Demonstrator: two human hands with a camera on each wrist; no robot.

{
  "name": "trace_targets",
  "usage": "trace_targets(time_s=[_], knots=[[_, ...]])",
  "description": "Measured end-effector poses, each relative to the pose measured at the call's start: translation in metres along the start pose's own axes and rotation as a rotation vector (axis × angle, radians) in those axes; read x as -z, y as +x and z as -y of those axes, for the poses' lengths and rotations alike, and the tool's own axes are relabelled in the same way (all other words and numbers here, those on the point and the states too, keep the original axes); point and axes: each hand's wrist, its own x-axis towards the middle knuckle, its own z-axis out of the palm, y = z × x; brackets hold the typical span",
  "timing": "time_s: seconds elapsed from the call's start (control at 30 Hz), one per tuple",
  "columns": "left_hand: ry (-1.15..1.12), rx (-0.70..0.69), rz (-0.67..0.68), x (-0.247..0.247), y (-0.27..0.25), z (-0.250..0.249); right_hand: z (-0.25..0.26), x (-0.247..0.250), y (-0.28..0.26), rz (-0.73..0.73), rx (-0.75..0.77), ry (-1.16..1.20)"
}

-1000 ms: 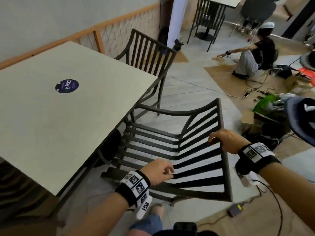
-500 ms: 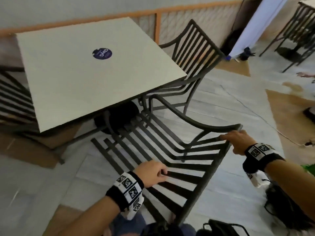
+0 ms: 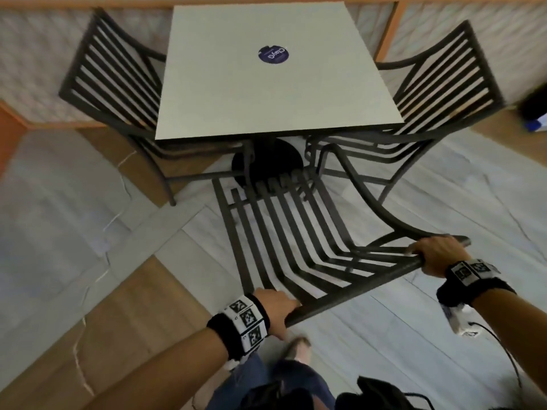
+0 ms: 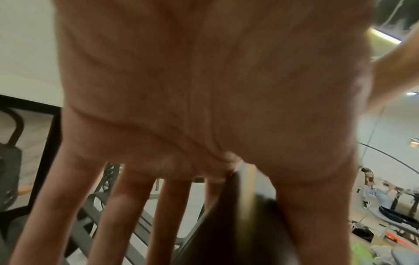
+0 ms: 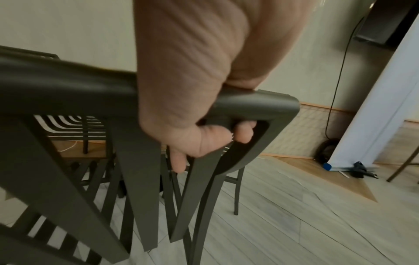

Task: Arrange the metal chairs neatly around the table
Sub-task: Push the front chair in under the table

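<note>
A dark slatted metal chair (image 3: 355, 290) stands tilted at the near side of the pale square table (image 3: 266, 99), its seat front by the black pedestal base (image 3: 268, 161). My right hand (image 3: 435, 255) grips the right end of its top rail (image 5: 68, 86), fingers curled under it (image 5: 242, 132). My left hand (image 3: 276, 306) holds the rail's left end. In the left wrist view the rail (image 4: 226, 233) lies in the fork between thumb and fingers (image 4: 56, 206), which reach down over the slats. Two matching chairs sit tucked in at the table's left (image 3: 112, 69) and right (image 3: 438, 72).
A mesh fence with a wooden rail (image 3: 390, 31) runs behind the table. My shoe (image 3: 297, 347) and jeans are just behind the held chair. A cable (image 3: 509, 359) hangs from my right wrist. A white banner stand (image 5: 385, 107) is off to the right.
The chair has swung round from the table's right corner to face its near side, seat front nearer the pedestal. My left hand shifted from a back slat to the rail's left end.
</note>
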Motion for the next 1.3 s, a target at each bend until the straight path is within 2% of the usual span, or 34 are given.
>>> trace_targets(time_s=[0.17, 0.43, 0.63, 0.87, 1.13, 1.3], knots=[[-0.051, 0.004, 0.069, -0.014, -0.016, 0.016, 0.020, -0.009, -0.019, -0.006, -0.042, 0.014], [-0.076, 0.076, 0.132, -0.025, -0.056, 0.073, 0.088, -0.031, -0.056, -0.036, -0.119, 0.053], [-0.080, 0.172, 0.010, -0.008, -0.069, 0.110, 0.114, -0.021, -0.036, -0.062, -0.130, 0.098], [-0.105, 0.268, -0.137, 0.006, -0.062, 0.132, 0.118, 0.004, -0.006, -0.059, -0.131, 0.091], [-0.143, 0.275, -0.137, 0.020, -0.054, 0.146, 0.114, 0.019, 0.012, -0.029, -0.103, 0.118], [-0.094, 0.251, -0.206, 0.021, -0.049, 0.138, 0.107, 0.025, 0.014, -0.030, -0.119, 0.139]])
